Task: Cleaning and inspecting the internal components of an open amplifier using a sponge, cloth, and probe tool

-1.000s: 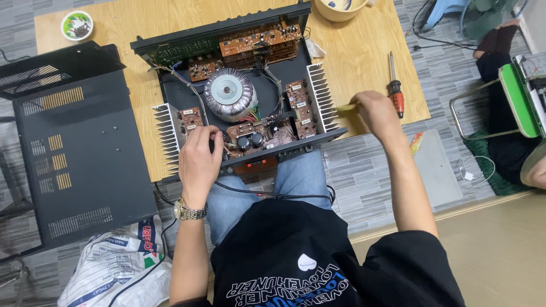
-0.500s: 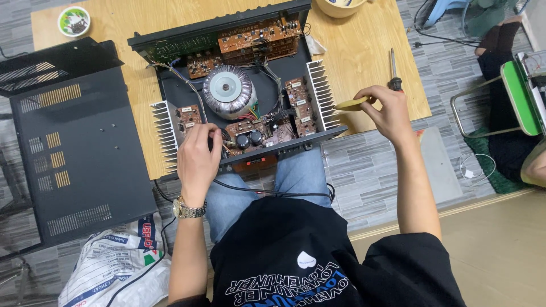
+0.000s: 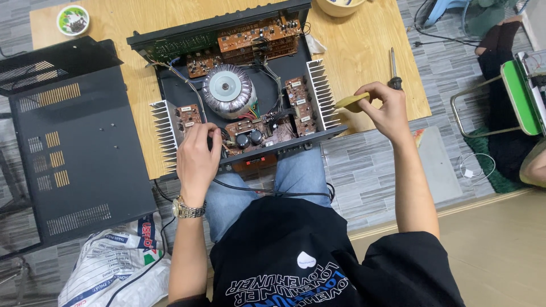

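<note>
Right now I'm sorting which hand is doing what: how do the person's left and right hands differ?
The left hand wears a metal wristwatch and rests on the open black amplifier chassis; the right hand is bare-wristed and off the chassis over the wooden table. The right pinches a yellow tool; what the left grips is hidden. Both are ungloved.

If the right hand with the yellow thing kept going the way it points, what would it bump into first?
Probably the finned heat sink on the open amplifier's right side; the right hand's yellow tool points left at it, though height is unclear.
</note>
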